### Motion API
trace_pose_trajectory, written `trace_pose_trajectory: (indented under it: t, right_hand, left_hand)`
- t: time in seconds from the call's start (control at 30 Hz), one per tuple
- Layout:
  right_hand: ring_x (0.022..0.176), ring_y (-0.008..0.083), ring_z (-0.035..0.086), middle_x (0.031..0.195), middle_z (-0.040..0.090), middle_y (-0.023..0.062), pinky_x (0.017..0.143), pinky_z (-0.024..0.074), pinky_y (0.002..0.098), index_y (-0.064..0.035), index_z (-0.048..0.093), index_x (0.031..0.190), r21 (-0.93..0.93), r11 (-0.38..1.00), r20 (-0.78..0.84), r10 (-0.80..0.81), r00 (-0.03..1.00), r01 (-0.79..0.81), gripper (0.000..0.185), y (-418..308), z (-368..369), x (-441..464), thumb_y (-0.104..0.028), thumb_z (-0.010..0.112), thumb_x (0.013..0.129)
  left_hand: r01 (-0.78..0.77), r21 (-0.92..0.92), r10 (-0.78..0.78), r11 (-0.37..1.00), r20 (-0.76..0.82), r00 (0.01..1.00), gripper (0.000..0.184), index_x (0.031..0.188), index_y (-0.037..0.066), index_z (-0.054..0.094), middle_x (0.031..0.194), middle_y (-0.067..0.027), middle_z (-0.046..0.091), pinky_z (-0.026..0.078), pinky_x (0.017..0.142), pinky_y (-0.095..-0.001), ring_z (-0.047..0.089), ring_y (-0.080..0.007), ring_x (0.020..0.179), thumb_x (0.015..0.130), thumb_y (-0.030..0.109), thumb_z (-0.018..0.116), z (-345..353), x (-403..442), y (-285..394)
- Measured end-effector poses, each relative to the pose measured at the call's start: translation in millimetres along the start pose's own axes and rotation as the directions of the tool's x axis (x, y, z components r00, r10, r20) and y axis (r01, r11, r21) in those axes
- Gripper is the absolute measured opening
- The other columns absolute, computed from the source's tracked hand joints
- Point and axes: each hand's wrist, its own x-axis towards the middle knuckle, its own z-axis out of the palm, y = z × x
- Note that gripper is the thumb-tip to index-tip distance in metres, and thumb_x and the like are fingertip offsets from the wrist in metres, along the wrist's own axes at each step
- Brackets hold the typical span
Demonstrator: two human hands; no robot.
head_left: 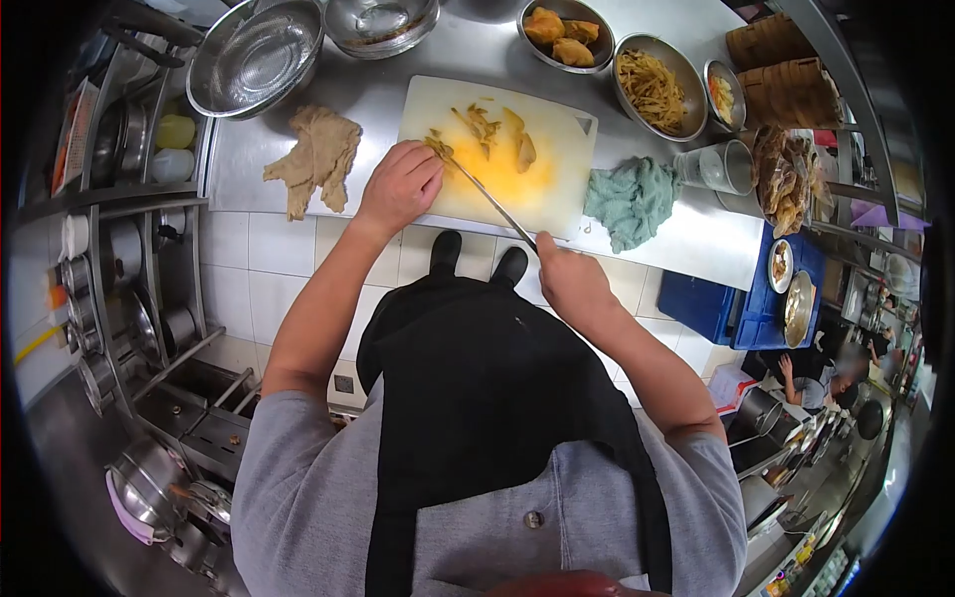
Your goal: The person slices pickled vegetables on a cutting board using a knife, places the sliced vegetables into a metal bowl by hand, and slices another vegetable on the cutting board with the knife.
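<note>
Left hand (403,187): fingers bunched and narrow, holding a small, soft-looking yellow-brown food piece (436,144) on the board; how the fingertips bear on its underside cannot be seen. Right hand (572,279): fingers closed round the handle of a long knife with a narrow steel blade (492,202), the forward part of which lies beside the held piece and the left fingers.

For clean, even slices, the left fingertips are best curled back, with the knuckles guiding the flat of the blade; the edge should stay low, stroke lengthwise, and the holding hand retreat by one slice-width at a time. A firm, light grip matters, since the food appears wet and could slip.

The knife's long axis runs obliquely across the board, its tip directed away from the body and toward the person's left, its handle toward the body and right. The held piece lies at the left part of the white plastic cutting board (418,99), which is stained yellow; its own axis is too obscured to tell. To its right lie loose cut strips (477,127) and a larger yellow-brown piece (519,149), elongated roughly away from the body. Farther out, a tan cloth (316,159) lies left, a green cloth (632,199) right.
</note>
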Motion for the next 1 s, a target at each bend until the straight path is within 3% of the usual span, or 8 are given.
trace_pose_trajectory:
  t: [0.27,0.33,0.63,1.0]
  right_hand:
    - [0.072,0.0411,0.073,0.074,0.070,0.0218,0.066,0.0583,0.0515,0.0003,0.050,0.106,-0.002,0.997,-0.088,-0.079,0.993,0.079,0.019,-19.5,2.5,59.6,-0.001,0.059,0.089]
    - [0.071,0.0377,0.075,0.076,0.073,0.0187,0.064,0.0607,0.0476,-0.0012,0.053,0.104,-0.053,0.997,-0.101,-0.069,0.993,0.063,0.024,-27.3,1.2,72.3,0.002,0.066,0.085]
    - [0.071,0.0407,0.073,0.074,0.070,0.0203,0.064,0.0583,0.0515,0.0003,0.051,0.109,-0.006,1.000,-0.008,0.014,1.000,-0.014,0.021,0.1,14.8,3.5,-0.002,0.060,0.090]
    - [0.071,0.0409,0.073,0.073,0.070,0.0215,0.065,0.0586,0.0516,0.0006,0.050,0.106,0.032,0.998,-0.102,-0.049,0.994,0.052,0.019,-13.9,3.2,31.3,-0.001,0.060,0.090]
  left_hand:
    - [0.003,0.010,-0.003,1.000,-0.028,1.000,0.013,0.091,0.002,0.072,0.100,-0.0101,0.071,0.057,0.093,-0.0408,0.068,-0.0307,0.101,0.080,0.002,0.078,3.2,-3.2,-3.4]
    - [0.008,0.005,-0.008,1.000,-0.017,1.000,0.013,0.091,0.002,0.072,0.100,-0.0101,0.071,0.057,0.093,-0.0407,0.068,-0.0307,0.101,0.079,0.002,0.078,-0.1,-0.9,-1.6]
    - [-0.002,0.005,0.002,1.000,-0.006,1.000,0.013,0.091,0.002,0.072,0.101,-0.0105,0.071,0.057,0.094,-0.0407,0.068,-0.0310,0.102,0.079,0.001,0.077,-1.3,-1.6,0.0]
    - [-0.006,0.006,0.006,1.000,0.022,1.000,0.013,0.091,0.000,0.071,0.102,-0.0127,0.072,0.057,0.095,-0.0416,0.067,-0.0323,0.104,0.079,0.000,0.076,-3.8,-3.1,2.6]
